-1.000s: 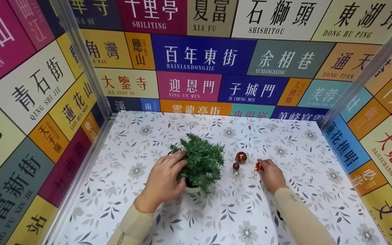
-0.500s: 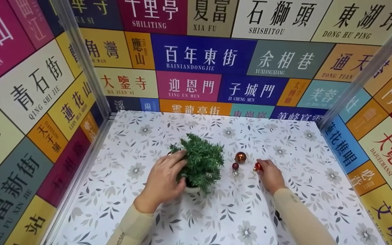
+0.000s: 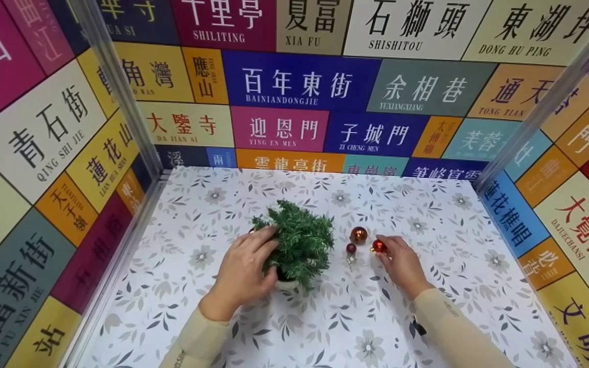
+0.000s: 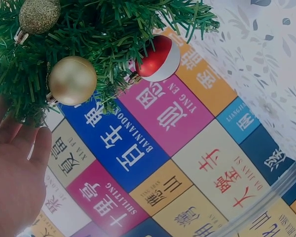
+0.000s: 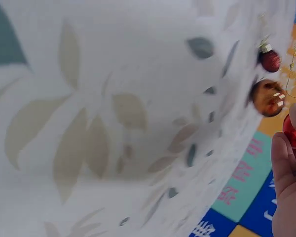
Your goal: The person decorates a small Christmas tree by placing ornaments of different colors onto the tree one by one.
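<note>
A small green artificial Christmas tree [image 3: 302, 237] stands in a pale pot [image 3: 288, 284] on the table. My left hand [image 3: 246, 266] rests against its left side, fingers relaxed and touching the branches; some fingertips are hidden in the greenery. Gold baubles [image 4: 73, 80] and a red-and-white bauble [image 4: 160, 58] hang on the tree in the left wrist view. Right of the tree, my right hand [image 3: 402, 260] pinches a shiny red bauble [image 3: 378, 246] between thumb and fingers. A thin gold loop [image 5: 289, 79] trails from it in the right wrist view.
A copper-coloured bauble [image 3: 359, 234] and a small dark red bauble [image 3: 351, 248] lie between the tree and my right hand. Walls covered in colourful signs [image 3: 302, 79] enclose the back and sides of the leaf-patterned table [image 3: 172, 286].
My right hand has moved slightly left and away from me with the red bauble, which has turned in its fingers. My left hand stays at the tree. The head view has shifted slightly.
</note>
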Demonstrator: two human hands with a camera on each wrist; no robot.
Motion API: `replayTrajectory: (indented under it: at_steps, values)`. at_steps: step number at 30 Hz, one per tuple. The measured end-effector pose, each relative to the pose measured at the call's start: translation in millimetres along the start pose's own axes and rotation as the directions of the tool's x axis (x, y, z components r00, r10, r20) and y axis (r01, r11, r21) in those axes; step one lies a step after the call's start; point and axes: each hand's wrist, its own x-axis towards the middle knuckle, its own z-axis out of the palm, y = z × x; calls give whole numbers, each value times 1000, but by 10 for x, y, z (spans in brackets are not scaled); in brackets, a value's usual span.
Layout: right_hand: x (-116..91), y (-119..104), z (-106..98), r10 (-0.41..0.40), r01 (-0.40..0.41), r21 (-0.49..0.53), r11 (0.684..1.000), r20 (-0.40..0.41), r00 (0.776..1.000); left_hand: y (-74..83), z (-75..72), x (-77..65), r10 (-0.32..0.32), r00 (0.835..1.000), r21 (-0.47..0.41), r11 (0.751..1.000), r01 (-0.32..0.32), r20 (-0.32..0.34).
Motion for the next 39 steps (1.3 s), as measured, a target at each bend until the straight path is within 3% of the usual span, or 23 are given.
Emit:
replayTrajectory:
  at_steps: [10, 16, 21, 30, 39]
  values:
    - [-111, -646, -164, -157, 169, 172, 971, -83, 984, -1, -4, 0, -2, 1000, 13, 1000, 2, 1]
    - [-161, -985, -245, -253, 278, 251, 927, -126, 959, 4, 5, 5, 2, 1000, 17, 1000, -1, -15]
    - [-203, -1236, -293, -298, 322, 286, 902, -126, 946, 17, 6, 9, 11, 999, 19, 1000, -11, -32]
    - [-197, -1488, -259, -363, 395, 337, 855, -158, 918, 72, 17, 41, 24, 995, 17, 1000, -23, -93]
    - [-192, -1618, -210, -354, 379, 395, 837, -138, 925, 191, 25, 83, 110, 983, 55, 993, -102, -146]
